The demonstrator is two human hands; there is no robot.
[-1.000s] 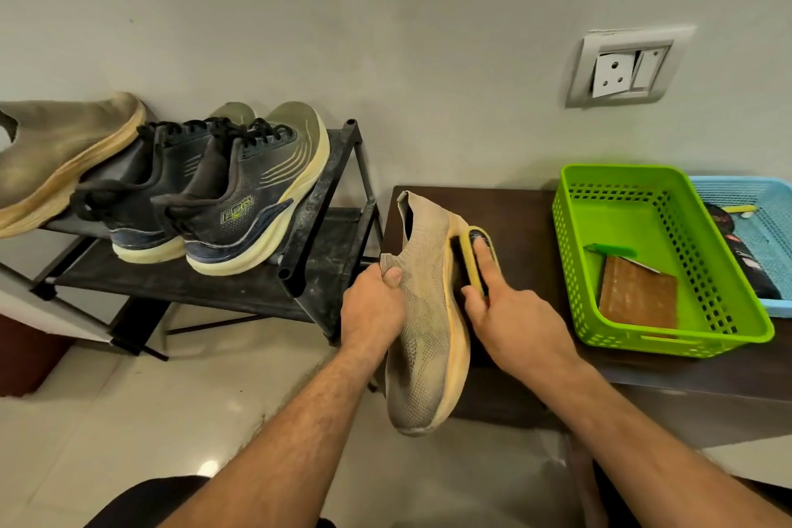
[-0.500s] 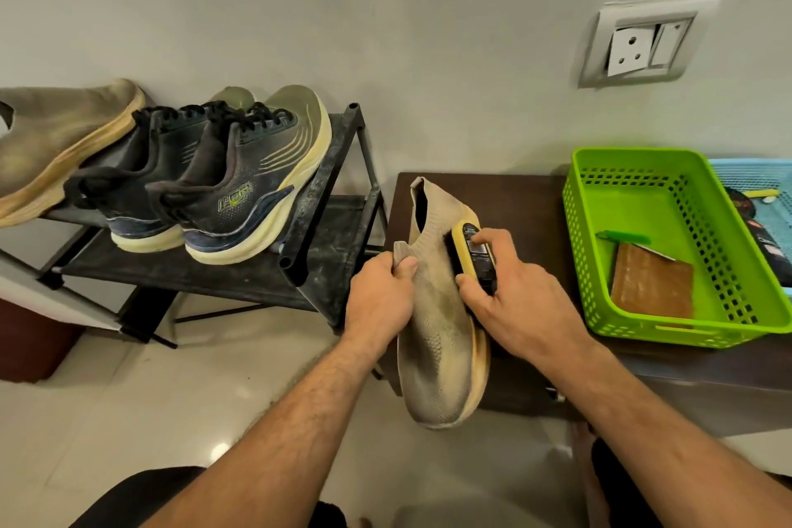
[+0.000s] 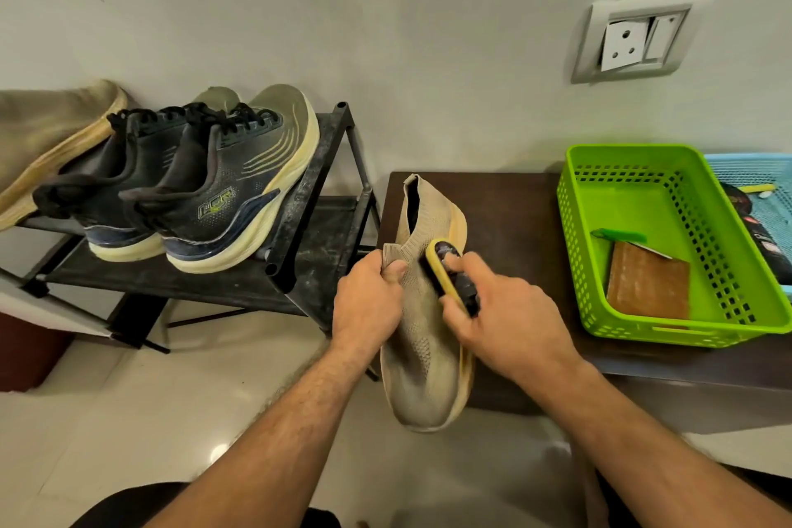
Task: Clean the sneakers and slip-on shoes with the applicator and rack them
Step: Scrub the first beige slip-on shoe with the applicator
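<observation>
A beige knit slip-on shoe (image 3: pixel 422 364) hangs toe-down in front of the dark table. My left hand (image 3: pixel 368 304) grips its collar edge. My right hand (image 3: pixel 501 317) holds a yellow and black applicator (image 3: pixel 450 272) pressed against the shoe's upper near the opening. Two dark sneakers (image 3: pixel 201 189) with pale soles stand side by side on the top shelf of the black shoe rack (image 3: pixel 313 180). A second beige slip-on (image 3: pixel 47 137) lies to their left, cut off by the frame edge.
A dark wooden table (image 3: pixel 510 210) stands right of the rack. It carries a green basket (image 3: pixel 651 326) holding a brown cloth and a blue basket (image 3: pixel 754 171) with small items. A wall socket (image 3: pixel 634 39) sits above. Pale tiled floor (image 3: pixel 128 420) lies below.
The applicator has slid from the sole edge onto the knit upper near the collar. The shoe has turned slightly and sits a little lower; my left hand keeps its grip.
</observation>
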